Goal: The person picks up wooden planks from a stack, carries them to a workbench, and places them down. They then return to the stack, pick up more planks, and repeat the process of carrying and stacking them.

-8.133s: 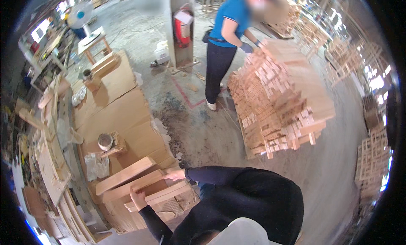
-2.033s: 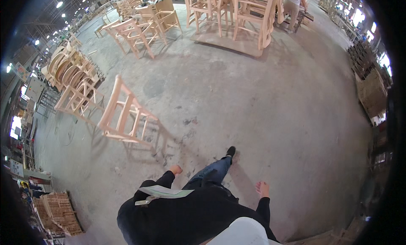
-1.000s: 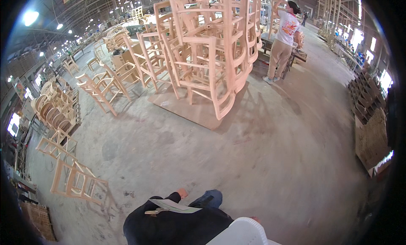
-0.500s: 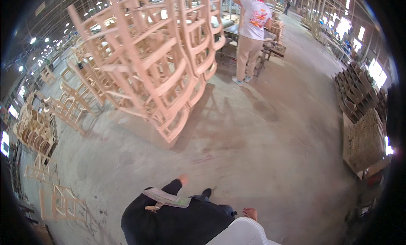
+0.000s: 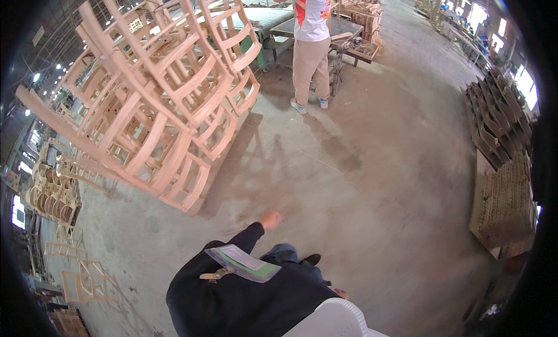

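My left hand (image 5: 271, 220) swings out in front of my body, over the concrete floor. It is smeared by motion, so its finger shape does not show, and no held thing is visible. Only a bit of my right hand (image 5: 342, 293) shows beside my right hip; my body and a white curved edge (image 5: 337, 319) hide the rest. A clear badge sleeve (image 5: 244, 264) with a green and white card hangs on my dark top by a clip (image 5: 215, 275). Ahead to the left, bare wooden chair frames (image 5: 174, 93) are stacked high, apart from both hands.
A person (image 5: 311, 52) in a white shirt stands with their back to me near a workbench (image 5: 285, 27). Stacked dark curved panels (image 5: 500, 113) and a ribbed brown stack (image 5: 504, 197) line the right. More chair frames (image 5: 90, 282) stand at left.
I have moved forward; the chair stack and the person are nearer and further left in view. My left hand has swung forward, while my right hand has dropped back behind my body.
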The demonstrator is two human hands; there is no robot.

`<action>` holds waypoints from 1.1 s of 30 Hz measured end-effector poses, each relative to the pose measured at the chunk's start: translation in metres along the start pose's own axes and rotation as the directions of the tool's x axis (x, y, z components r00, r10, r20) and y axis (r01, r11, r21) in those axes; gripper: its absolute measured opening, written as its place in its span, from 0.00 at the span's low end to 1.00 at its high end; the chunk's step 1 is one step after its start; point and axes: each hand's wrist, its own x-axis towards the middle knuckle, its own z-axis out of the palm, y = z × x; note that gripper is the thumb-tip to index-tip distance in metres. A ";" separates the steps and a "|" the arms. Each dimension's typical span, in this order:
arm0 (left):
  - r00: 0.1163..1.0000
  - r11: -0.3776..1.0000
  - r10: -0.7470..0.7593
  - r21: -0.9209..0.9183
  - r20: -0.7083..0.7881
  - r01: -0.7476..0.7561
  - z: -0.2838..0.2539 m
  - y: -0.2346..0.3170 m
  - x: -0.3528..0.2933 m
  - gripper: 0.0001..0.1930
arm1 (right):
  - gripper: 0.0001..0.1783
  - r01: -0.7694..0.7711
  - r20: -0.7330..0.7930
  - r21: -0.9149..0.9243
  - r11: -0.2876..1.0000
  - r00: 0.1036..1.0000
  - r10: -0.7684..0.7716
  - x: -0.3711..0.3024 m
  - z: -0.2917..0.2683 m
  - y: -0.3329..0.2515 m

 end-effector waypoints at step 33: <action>0.991 0.999 0.040 0.024 -0.128 -0.037 0.065 0.434 0.927 0.07 | 0.15 0.099 0.010 -0.013 0.995 0.995 -0.099 0.449 -0.297 -0.886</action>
